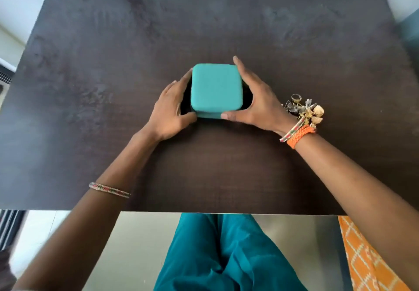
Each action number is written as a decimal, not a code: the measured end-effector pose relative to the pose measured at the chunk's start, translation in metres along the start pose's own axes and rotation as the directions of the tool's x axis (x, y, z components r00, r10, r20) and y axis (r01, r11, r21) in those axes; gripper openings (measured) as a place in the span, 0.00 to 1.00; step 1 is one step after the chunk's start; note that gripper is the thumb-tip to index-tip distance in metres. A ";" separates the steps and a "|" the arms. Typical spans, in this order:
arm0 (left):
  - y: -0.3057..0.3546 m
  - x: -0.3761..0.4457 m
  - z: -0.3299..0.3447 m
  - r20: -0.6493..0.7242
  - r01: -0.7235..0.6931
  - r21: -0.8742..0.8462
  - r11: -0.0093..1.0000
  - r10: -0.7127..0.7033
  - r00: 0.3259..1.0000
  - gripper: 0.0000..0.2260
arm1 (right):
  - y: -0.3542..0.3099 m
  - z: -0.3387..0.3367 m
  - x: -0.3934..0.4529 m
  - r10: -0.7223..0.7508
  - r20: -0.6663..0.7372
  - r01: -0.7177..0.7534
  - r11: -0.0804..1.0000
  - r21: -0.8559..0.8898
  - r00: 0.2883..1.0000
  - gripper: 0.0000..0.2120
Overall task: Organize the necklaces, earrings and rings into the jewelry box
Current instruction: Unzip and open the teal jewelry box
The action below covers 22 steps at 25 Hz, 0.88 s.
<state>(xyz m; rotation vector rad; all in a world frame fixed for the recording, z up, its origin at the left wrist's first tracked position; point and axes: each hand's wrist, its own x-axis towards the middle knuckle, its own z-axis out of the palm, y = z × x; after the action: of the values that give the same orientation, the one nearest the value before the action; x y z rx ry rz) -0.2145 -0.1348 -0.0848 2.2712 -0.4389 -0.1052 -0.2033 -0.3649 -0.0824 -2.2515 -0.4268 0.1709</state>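
A teal jewelry box [216,89], square with rounded corners, sits closed in the middle of the dark table [113,64]. My left hand [172,111] cups its left side, thumb at the front edge. My right hand [251,100] cups its right side, fingers along the side and thumb on the front corner. A small heap of jewelry [303,109], with a gold ring, silver pieces and shell-like pieces, lies on the table just right of my right wrist, partly hidden behind it.
The table's near edge [204,211] runs across the lower frame, with my lap in teal cloth below it. Orange patterned fabric [367,256] hangs at the lower right. Bangles and orange braided bands circle my wrists.
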 end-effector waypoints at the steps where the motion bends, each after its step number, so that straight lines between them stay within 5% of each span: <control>1: -0.001 -0.001 0.000 -0.002 -0.009 0.022 1.000 0.010 1.000 0.43 | 0.002 0.000 0.000 -0.015 -0.012 0.015 1.000 0.002 1.000 0.55; 5: -0.006 0.000 0.004 0.023 0.009 0.028 1.000 -0.010 1.000 0.43 | 0.004 0.000 0.001 0.010 -0.016 -0.009 0.998 0.066 1.000 0.54; 8: -0.006 0.002 0.005 0.006 0.031 -0.116 0.993 -0.030 1.000 0.46 | 0.000 -0.002 0.004 0.033 0.003 -0.033 0.984 0.174 0.999 0.54; 13: 0.005 -0.019 0.004 -0.021 0.052 -0.289 0.956 -0.061 0.998 0.48 | -0.015 0.001 -0.007 0.035 0.010 -0.036 0.992 0.118 0.999 0.55; 18: -0.010 -0.072 -0.004 -0.085 0.117 -0.254 0.960 -0.142 0.986 0.53 | -0.036 0.035 -0.024 -0.015 0.109 0.008 0.998 0.065 0.994 0.54; 22: -0.016 -0.086 -0.001 -0.149 0.137 -0.171 0.976 -0.163 0.975 0.53 | -0.046 0.047 -0.028 -0.048 0.062 0.046 0.998 0.035 0.997 0.50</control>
<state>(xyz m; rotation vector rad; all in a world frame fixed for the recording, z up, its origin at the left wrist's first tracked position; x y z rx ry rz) -0.2899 -0.0946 -0.1015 2.1325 -0.1658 -0.0298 -0.2535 -0.3139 -0.0784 -2.2056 -0.5064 0.2230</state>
